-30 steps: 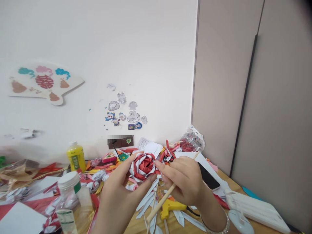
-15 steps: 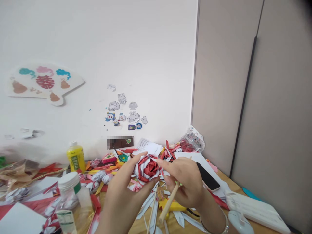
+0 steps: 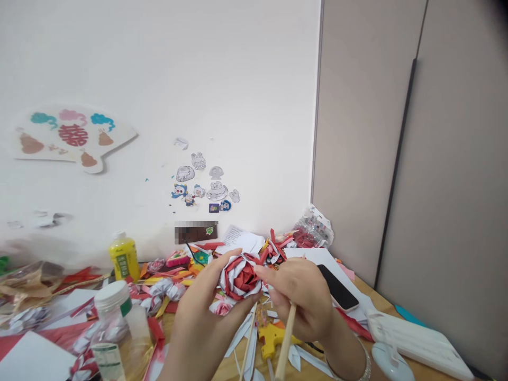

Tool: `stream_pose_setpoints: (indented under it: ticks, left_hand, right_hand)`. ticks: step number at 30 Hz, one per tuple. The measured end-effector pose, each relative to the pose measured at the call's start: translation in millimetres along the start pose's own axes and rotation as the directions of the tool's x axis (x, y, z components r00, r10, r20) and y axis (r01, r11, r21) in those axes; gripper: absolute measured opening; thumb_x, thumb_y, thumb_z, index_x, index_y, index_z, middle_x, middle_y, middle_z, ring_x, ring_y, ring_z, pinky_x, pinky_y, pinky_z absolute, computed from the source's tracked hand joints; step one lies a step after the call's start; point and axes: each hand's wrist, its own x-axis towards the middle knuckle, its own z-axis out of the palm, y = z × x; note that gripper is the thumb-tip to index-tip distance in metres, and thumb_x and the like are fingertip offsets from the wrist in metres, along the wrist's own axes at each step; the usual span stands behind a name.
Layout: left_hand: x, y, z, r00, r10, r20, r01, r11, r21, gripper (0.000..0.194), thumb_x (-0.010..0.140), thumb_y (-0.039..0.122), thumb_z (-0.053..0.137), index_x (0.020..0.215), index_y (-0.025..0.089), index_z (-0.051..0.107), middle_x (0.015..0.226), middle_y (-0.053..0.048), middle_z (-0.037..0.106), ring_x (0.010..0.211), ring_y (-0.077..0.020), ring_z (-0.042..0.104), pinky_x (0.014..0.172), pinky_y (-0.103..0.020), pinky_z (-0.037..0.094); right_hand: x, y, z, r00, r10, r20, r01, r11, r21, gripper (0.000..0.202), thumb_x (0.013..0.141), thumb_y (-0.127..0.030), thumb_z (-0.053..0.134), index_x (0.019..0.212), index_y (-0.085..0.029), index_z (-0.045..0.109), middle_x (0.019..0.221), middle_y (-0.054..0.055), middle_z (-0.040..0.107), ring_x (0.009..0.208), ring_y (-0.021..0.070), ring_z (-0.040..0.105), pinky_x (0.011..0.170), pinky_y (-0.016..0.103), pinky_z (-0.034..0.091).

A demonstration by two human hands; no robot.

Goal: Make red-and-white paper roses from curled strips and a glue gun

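A red and white folded paper flower (image 3: 243, 277) is held up over the table, its open face toward me. My left hand (image 3: 210, 301) grips it from the left, thumb below and fingers above. At the flower's right edge, the index fingertip of my right hand (image 3: 304, 293) touches the petals. A wooden stick (image 3: 286, 338) is clasped in the curled fingers of that same hand and points down toward the table. Beneath lies a yellow glue gun (image 3: 272, 336), among white paper strips (image 3: 293, 357).
A lidded clear jar (image 3: 115, 307) and a yellow bottle (image 3: 124, 256) stand at the left among paper scraps. On the right are a black-screened phone (image 3: 339, 287), a white mouse (image 3: 391, 362) and a long white object (image 3: 423, 344). A wall (image 3: 238, 79) rises behind.
The flower has turned slightly in my left hand. The wooden stick in my right hand has swung to the right and tilts more steeply, uncovering more of the glue gun.
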Motion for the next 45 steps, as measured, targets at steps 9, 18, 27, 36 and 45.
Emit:
stream_pose_setpoints:
  ticks: [9, 18, 27, 36, 45]
  left_hand:
    - [-2, -7, 0.2, 0.997, -0.012, -0.075, 0.010, 1.000, -0.029, 0.041, 0.072, 0.037, 0.070, 0.111, 0.027, 0.062, 0.113, -0.005, 0.070, 0.102, -0.0281, 0.065, 0.094, -0.047, 0.049]
    - [-2, -4, -0.5, 0.996, 0.061, -0.070, -0.060, 0.998, 0.016, 0.040, 0.076, 0.033, 0.067, 0.114, 0.026, 0.059, 0.120, -0.005, 0.066, 0.110, -0.0258, 0.061, 0.098, -0.042, 0.046]
    - [13, -14, 7.2, 0.995, -0.058, -0.086, 0.056, 0.998, -0.028, 0.040, 0.068, 0.035, 0.071, 0.098, 0.024, 0.048, 0.092, -0.001, 0.062, 0.079, -0.0200, 0.065, 0.070, -0.032, 0.054]
    - [19, -39, 26.4, 0.985, -0.162, 0.063, 0.171, 0.969, -0.178, 0.055, 0.068, 0.030, 0.072, 0.116, 0.021, 0.047, 0.124, -0.010, 0.055, 0.118, -0.0268, 0.052, 0.099, -0.043, 0.042]
    - [14, -51, 39.5, 0.978, -0.150, 0.145, 0.175, 0.969, -0.176, 0.043, 0.068, 0.029, 0.071, 0.104, 0.022, 0.048, 0.101, -0.003, 0.064, 0.092, -0.0224, 0.066, 0.081, -0.037, 0.053]
  right_hand:
    - [-5, 1, 1, 0.990, -0.128, 0.056, 0.136, 0.975, -0.175, 0.041, 0.085, -0.010, 0.040, 0.124, -0.012, 0.051, 0.053, -0.003, 0.050, 0.046, 0.0147, 0.043, 0.045, 0.028, 0.026]
    - [-2, 1, 3, 0.998, -0.032, 0.060, 0.041, 0.985, -0.165, 0.035, 0.088, -0.013, 0.039, 0.121, -0.015, 0.051, 0.055, -0.004, 0.053, 0.045, 0.0127, 0.044, 0.045, 0.027, 0.029]
    - [-3, 9, -1, 0.975, 0.220, -0.029, -0.220, 0.975, -0.011, 0.034, 0.086, -0.014, 0.041, 0.115, -0.016, 0.060, 0.050, -0.007, 0.045, 0.043, 0.0104, 0.040, 0.045, 0.023, 0.032]
    - [-20, 35, 34, 0.723, 0.574, 0.384, -0.690, 0.590, 0.418, 0.034, 0.091, -0.035, 0.049, 0.111, -0.015, 0.067, 0.060, -0.003, 0.044, 0.053, 0.0100, 0.037, 0.048, 0.021, 0.034]
    - [-35, 56, 45, 0.696, 0.620, 0.362, -0.687, 0.430, 0.585, 0.034, 0.091, -0.042, 0.051, 0.106, -0.014, 0.064, 0.063, -0.005, 0.036, 0.057, 0.0092, 0.035, 0.049, 0.019, 0.032]
